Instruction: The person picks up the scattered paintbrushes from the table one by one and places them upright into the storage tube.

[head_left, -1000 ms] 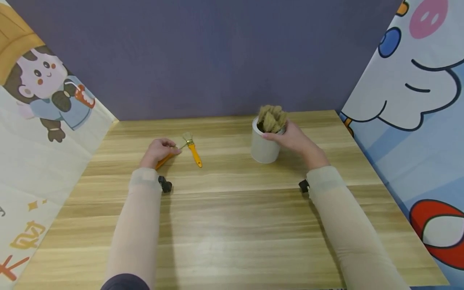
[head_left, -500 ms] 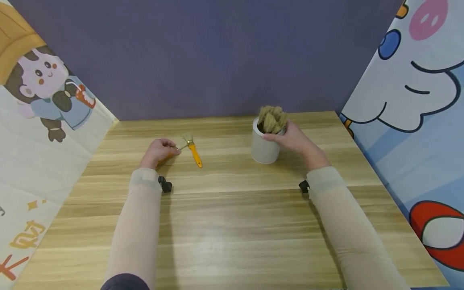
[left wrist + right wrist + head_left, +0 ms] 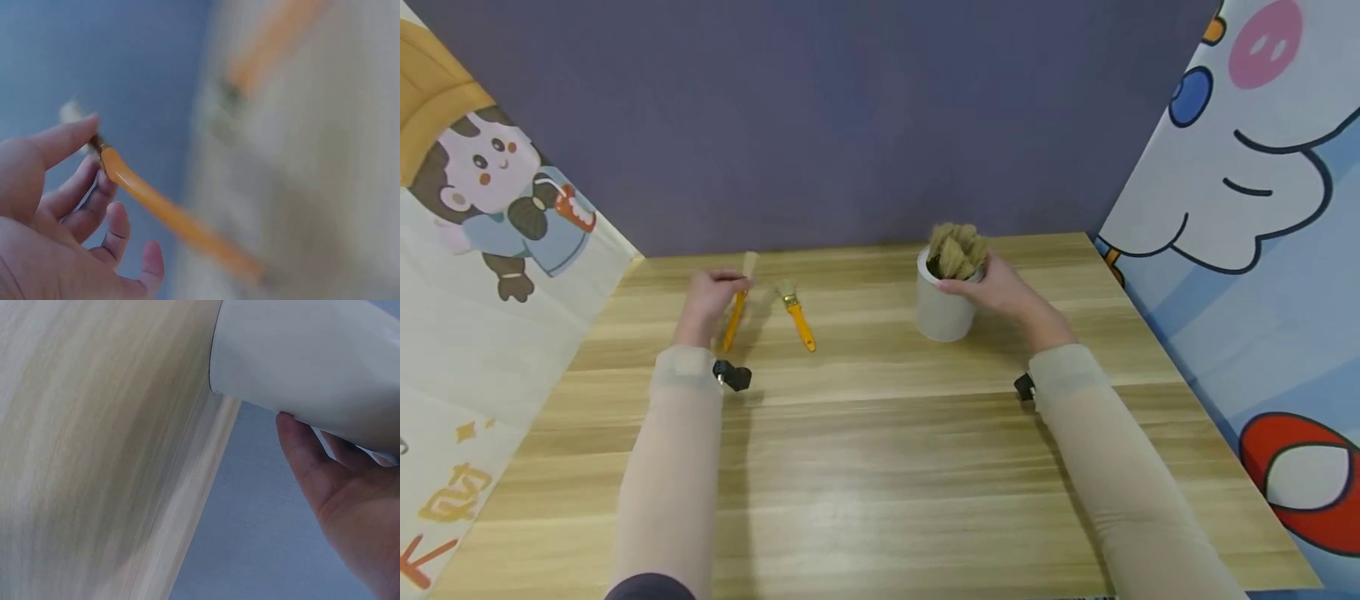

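Observation:
My left hand [image 3: 709,302] pinches a paintbrush [image 3: 159,203] by its metal band, between thumb and fingers. Its pale bristles point up and away, while the orange handle slants down toward me. To the right of that hand lies a second paintbrush [image 3: 798,318] on the table, bristles toward the back. My right hand [image 3: 1000,292] grips the upper rim of a white cylindrical pot [image 3: 943,312] from its right side. Tan, bristly tufts [image 3: 957,252] stick out of the pot's top. In the right wrist view, fingertips touch the smooth side of the pot.
The wood-grain table [image 3: 880,467] runs back to a dark blue-grey wall [image 3: 850,125]. Cartoon-printed panels [image 3: 1247,317] flank the table on both sides. Small black cameras [image 3: 733,375] sit at the wrists.
My left hand has lifted the paintbrush and tilted it more upright, moving slightly left and away from the brush on the table. The right hand keeps its grip on the pot.

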Demonstrator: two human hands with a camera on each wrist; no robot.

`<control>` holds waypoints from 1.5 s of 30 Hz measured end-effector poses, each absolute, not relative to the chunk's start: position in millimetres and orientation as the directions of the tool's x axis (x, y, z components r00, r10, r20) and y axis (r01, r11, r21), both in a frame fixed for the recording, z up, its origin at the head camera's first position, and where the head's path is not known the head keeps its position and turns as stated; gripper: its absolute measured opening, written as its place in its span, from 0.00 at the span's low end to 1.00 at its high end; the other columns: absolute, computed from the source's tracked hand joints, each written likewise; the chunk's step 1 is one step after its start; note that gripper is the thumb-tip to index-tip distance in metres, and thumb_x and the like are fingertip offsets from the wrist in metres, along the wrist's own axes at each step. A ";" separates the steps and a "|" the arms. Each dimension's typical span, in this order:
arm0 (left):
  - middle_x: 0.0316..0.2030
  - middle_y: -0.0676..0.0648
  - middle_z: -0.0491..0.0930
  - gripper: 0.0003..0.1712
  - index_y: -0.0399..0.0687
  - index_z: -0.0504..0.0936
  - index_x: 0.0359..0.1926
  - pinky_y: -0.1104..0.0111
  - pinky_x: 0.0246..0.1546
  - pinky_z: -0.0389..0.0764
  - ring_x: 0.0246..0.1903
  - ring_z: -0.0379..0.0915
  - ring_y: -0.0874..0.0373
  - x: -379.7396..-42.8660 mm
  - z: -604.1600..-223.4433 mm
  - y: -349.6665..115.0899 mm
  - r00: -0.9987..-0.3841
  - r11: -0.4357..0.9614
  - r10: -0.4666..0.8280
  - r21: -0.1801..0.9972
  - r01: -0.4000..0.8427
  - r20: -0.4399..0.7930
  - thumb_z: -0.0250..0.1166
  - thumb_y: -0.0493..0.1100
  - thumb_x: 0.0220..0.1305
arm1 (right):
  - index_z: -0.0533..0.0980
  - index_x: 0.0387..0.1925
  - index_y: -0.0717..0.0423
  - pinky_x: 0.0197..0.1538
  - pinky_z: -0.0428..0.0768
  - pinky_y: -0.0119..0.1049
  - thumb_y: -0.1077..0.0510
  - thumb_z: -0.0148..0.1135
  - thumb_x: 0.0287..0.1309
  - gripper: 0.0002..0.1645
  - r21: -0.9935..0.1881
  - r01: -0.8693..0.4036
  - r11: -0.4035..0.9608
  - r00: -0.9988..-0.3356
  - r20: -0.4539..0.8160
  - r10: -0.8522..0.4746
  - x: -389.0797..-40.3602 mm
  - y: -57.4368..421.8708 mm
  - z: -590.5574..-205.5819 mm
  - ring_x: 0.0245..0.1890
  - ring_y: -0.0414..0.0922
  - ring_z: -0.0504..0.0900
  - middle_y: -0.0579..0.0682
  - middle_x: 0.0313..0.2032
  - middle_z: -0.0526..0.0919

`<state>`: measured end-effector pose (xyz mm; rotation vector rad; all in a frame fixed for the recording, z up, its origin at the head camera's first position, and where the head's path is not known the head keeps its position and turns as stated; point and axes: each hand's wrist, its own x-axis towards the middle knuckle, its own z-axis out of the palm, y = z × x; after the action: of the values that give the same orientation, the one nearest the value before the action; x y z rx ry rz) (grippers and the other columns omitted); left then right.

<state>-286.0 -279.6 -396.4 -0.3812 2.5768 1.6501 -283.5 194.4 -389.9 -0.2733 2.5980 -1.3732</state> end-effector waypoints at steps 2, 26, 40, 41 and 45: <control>0.47 0.60 0.78 0.28 0.49 0.81 0.64 0.69 0.40 0.69 0.36 0.67 0.68 -283.5 -373.6 -266.4 -0.975 0.329 -0.198 0.930 -0.167 -0.105 0.72 0.57 0.70 | 0.49 0.86 0.51 0.82 0.58 0.63 0.30 0.73 0.61 0.66 -0.827 -0.058 0.560 -0.966 -0.095 -0.241 -283.8 193.8 -391.3 0.82 0.62 0.60 0.62 0.82 0.60; 0.51 0.53 0.87 0.19 0.53 0.86 0.57 0.64 0.42 0.80 0.43 0.78 0.56 -261.7 -287.8 -49.5 -0.908 0.251 0.209 0.877 0.409 0.363 0.76 0.50 0.68 | 0.55 0.84 0.46 0.80 0.62 0.63 0.33 0.72 0.63 0.58 -0.847 -0.125 0.517 -0.952 -0.043 -0.302 -283.6 193.6 -394.4 0.80 0.58 0.65 0.56 0.79 0.65; 0.56 0.50 0.85 0.22 0.52 0.81 0.66 0.65 0.36 0.78 0.41 0.75 0.55 -291.1 -334.3 -30.0 -0.914 0.412 0.338 0.838 0.359 0.225 0.68 0.50 0.75 | 0.56 0.83 0.43 0.79 0.65 0.62 0.29 0.73 0.61 0.59 -0.853 -0.097 0.512 -0.952 -0.071 -0.299 -283.1 194.9 -398.6 0.78 0.57 0.67 0.54 0.78 0.67; 0.57 0.49 0.85 0.22 0.52 0.81 0.67 0.65 0.37 0.78 0.42 0.75 0.54 -292.2 -336.0 -29.4 -0.910 0.414 0.350 0.836 0.362 0.221 0.68 0.49 0.76 | 0.57 0.83 0.43 0.79 0.65 0.62 0.29 0.72 0.61 0.58 -0.856 -0.102 0.507 -0.950 -0.067 -0.304 -283.2 194.8 -398.5 0.77 0.57 0.68 0.54 0.78 0.67; 0.63 0.47 0.78 0.25 0.51 0.77 0.72 0.63 0.44 0.76 0.48 0.73 0.53 -296.5 -341.7 -27.3 -0.890 0.440 0.406 0.809 0.389 0.208 0.65 0.48 0.78 | 0.56 0.83 0.45 0.79 0.65 0.62 0.32 0.71 0.64 0.56 -0.858 -0.134 0.495 -0.948 -0.035 -0.317 -283.6 194.2 -397.3 0.77 0.57 0.68 0.56 0.78 0.67</control>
<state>-296.5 -27.3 -341.7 0.7315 2.6510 1.4827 -283.6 194.2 -397.3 -0.3889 2.5492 -1.4384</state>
